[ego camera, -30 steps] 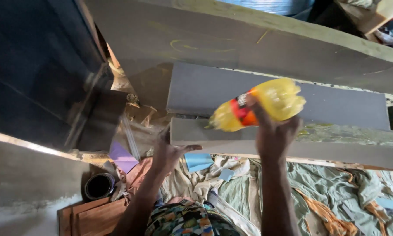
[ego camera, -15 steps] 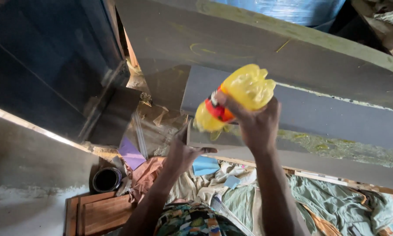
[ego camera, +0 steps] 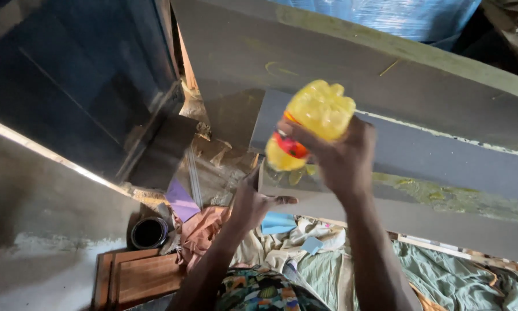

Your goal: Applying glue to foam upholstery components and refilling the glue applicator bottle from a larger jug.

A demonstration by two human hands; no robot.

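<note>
two hands in my view; right hand (ego camera: 342, 158) is wrapped around a yellow plastic bottle (ego camera: 312, 124) with a red label band, fingers closed over its middle, bottle tipped so its base faces the camera and its neck end points down-left; it's held in the air in front of the grey boards (ego camera: 443, 155); left hand (ego camera: 253, 201) sits lower, just below the bottle's neck end, fingers spread and thumb out, holding nothing, resting near the lower board's edge; i can't tell if it touches; below lie crumpled cloths (ego camera: 305, 242), a purple sheet (ego camera: 181, 198), a dark round tin (ego camera: 149, 232) and a wooden panel (ego camera: 138, 276)
</note>
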